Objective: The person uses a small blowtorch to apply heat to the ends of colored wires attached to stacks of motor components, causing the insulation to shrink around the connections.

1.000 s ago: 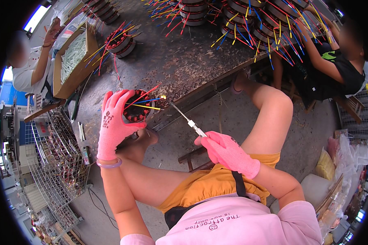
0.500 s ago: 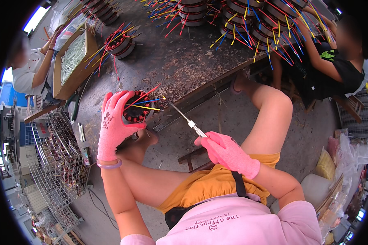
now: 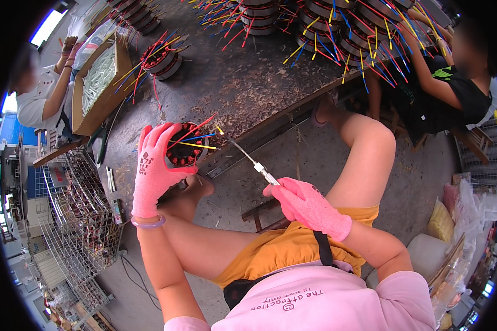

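My left hand (image 3: 156,165), in a pink glove, grips the left side of a motor stator (image 3: 183,160), thumb at its near edge and fingers along its far side. The stator stands at the table's front edge, with dark, red-tinged windings round its opening. Red, blue and yellow sleeved leads (image 3: 196,144) stick out of it to the right. In my right hand (image 3: 309,205), gloved in pink too, is a slim tool (image 3: 258,165) with a thin metal shaft and a white-and-silver collar. Its shaft points at the lead ends; whether it touches them I cannot tell.
A lone stator (image 3: 163,62) sits farther back, and stacked stators (image 3: 337,27) with coloured leads crowd the far right. White tubes fill a cardboard box (image 3: 106,77) at left. Wire baskets (image 3: 83,215) stand left of my legs. Two people work at the table's sides.
My hands, the stator and the tool look almost unmoved. At the tool's tip, the yellow lead end looks slightly shifted. The person at left has raised their hands a little.
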Demonstrator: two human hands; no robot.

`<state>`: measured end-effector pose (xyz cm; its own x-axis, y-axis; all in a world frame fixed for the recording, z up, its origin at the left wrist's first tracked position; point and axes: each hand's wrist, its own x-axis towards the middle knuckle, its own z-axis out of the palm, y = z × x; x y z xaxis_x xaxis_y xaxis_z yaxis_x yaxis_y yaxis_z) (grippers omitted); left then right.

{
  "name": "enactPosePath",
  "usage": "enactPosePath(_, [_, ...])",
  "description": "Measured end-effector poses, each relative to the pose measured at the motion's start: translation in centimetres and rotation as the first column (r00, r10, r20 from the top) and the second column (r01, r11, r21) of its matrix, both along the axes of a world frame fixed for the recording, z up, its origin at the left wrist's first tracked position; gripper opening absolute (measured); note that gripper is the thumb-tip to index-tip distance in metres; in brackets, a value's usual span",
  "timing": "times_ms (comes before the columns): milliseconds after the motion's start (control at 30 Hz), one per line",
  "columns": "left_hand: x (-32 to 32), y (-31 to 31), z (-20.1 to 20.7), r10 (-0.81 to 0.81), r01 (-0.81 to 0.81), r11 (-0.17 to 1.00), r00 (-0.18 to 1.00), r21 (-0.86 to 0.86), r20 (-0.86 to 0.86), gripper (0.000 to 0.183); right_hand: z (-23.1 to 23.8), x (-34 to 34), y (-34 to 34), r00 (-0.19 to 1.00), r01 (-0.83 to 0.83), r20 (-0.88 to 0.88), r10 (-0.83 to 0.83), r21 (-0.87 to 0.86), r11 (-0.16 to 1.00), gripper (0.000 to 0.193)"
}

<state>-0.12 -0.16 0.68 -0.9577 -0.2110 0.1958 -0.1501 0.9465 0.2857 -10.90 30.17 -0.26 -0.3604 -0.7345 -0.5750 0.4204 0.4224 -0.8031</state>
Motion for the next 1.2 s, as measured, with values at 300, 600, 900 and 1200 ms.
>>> enactPosePath(300, [0.1, -0.2, -0.2, -0.011, 0.011, 1.000, 1.000, -0.003, 0.001, 0.085, 0.4, 0.0, -0.1, 0.999, -0.018, -0.033, 0.018, 0.004, 1.000, 0.027])
enactPosePath(600, [0.1, -0.3, -0.3, -0.014, 0.014, 1.000, 1.000, -0.006, -0.001, 0.086, -0.2, 0.1, 0.0, 1.000, 0.002, -0.011, -0.003, -0.012, 1.000, 0.027])
enactPosePath(900, [0.1, -0.4, -0.4, -0.010, 0.010, 1.000, 1.000, 0.000, 0.000, 0.086, 0.4, 0.0, -0.3, 1.000, -0.004, -0.016, 0.004, 0.005, 1.000, 0.028])
enactPosePath(1200, [0.2, -0.3, -0.4, -0.002, 0.002, 1.000, 1.000, 0.003, -0.010, 0.085, 0.3, 0.0, -0.2, 1.000, 0.004, -0.019, -0.003, 0.008, 1.000, 0.028])
